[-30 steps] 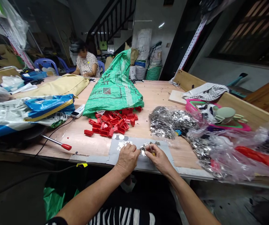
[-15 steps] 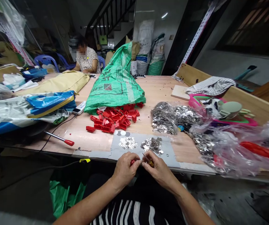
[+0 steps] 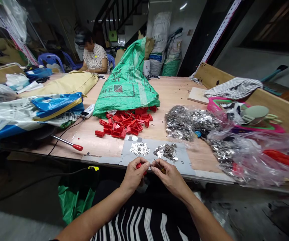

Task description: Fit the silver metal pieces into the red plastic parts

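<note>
My left hand (image 3: 134, 172) is closed around a red plastic part (image 3: 138, 165), mostly hidden by the fingers. Close beside it, my right hand (image 3: 166, 172) grips a small tool with a yellow handle (image 3: 163, 170) and a thin metal shaft, perhaps a screwdriver. The fingertips of both hands meet at the table's front edge; whatever is pinched between them is too small to make out. Just beyond lie a pile of shiny flat metal pieces (image 3: 139, 148) and a darker pile of small metal parts (image 3: 168, 151) on a grey sheet (image 3: 126, 154).
Red plastic parts (image 3: 124, 123) spill from a green woven sack (image 3: 126, 87). Bags of metal pieces (image 3: 179, 124) and a pink basket (image 3: 213, 105) stand at right. A red-knobbed lever (image 3: 77, 147) juts out at left. Another person (image 3: 96, 60) sits across the table.
The camera view has shifted slightly, so the table sits a little higher and further right. Both hands stay together, with the red part turned a little and showing more below the left fingers.
</note>
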Demonstrator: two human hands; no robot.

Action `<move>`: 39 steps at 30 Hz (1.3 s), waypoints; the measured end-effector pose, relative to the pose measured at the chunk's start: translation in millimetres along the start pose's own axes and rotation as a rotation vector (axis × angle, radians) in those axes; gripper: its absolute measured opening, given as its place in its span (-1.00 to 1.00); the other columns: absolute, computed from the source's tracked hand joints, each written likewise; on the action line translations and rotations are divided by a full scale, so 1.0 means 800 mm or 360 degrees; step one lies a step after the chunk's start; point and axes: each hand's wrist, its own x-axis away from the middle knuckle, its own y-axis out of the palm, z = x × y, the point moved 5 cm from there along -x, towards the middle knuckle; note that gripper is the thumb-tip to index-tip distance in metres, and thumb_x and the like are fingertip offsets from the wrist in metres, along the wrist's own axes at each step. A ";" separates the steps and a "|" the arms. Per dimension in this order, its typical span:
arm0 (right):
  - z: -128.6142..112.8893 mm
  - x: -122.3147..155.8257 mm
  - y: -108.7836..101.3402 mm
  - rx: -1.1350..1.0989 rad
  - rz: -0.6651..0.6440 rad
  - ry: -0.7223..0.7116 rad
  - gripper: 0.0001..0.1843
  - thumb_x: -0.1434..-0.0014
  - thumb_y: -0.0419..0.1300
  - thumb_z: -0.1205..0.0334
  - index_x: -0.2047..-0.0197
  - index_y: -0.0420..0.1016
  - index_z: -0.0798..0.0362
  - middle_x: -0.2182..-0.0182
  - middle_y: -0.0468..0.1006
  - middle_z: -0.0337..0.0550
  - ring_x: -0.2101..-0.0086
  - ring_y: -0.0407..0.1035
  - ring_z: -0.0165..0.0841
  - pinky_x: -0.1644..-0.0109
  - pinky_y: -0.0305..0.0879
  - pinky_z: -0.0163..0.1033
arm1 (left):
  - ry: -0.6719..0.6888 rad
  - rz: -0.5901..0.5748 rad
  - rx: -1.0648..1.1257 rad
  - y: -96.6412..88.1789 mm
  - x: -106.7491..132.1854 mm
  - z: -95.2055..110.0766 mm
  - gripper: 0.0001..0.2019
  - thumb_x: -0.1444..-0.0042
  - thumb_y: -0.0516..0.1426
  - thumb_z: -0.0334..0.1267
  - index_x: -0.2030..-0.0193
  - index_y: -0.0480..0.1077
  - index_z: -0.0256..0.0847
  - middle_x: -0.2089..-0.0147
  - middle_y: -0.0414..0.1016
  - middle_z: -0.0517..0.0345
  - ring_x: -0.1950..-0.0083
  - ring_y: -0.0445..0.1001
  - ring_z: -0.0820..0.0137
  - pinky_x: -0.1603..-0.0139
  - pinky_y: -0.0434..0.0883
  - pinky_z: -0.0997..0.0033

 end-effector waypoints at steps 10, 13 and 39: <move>-0.008 -0.002 0.002 -0.0112 0.0081 -0.0048 -0.77 -0.24 0.06 0.10 0.40 0.29 0.02 0.51 0.33 -0.28 0.46 0.21 -0.39 0.38 0.16 -0.31 | -0.0200 -0.0018 0.0315 0.000 0.000 -0.013 -0.70 0.02 0.21 -0.01 0.38 0.35 -0.23 0.50 0.41 0.25 0.62 0.26 0.60 0.57 0.24 0.59; -0.009 -0.004 0.002 -0.0101 0.0081 -0.0090 -0.76 -0.25 0.06 0.10 0.41 0.27 0.02 0.52 0.33 -0.27 0.47 0.20 -0.39 0.39 0.15 -0.31 | -0.0268 -0.0053 0.0411 0.002 0.000 -0.018 -0.68 0.02 0.22 0.00 0.37 0.35 -0.24 0.47 0.46 0.20 0.62 0.28 0.60 0.57 0.25 0.58; -0.011 -0.015 -0.006 0.0596 0.0151 -0.0542 -0.85 -0.32 -0.01 0.25 0.29 0.32 0.00 0.41 0.44 -0.16 0.37 0.34 -0.32 0.28 0.22 -0.26 | -0.0355 -0.0092 0.0691 -0.004 -0.001 -0.014 -0.71 0.05 0.26 -0.12 0.35 0.26 -0.21 0.46 0.43 0.18 0.42 0.45 0.42 0.63 0.28 0.59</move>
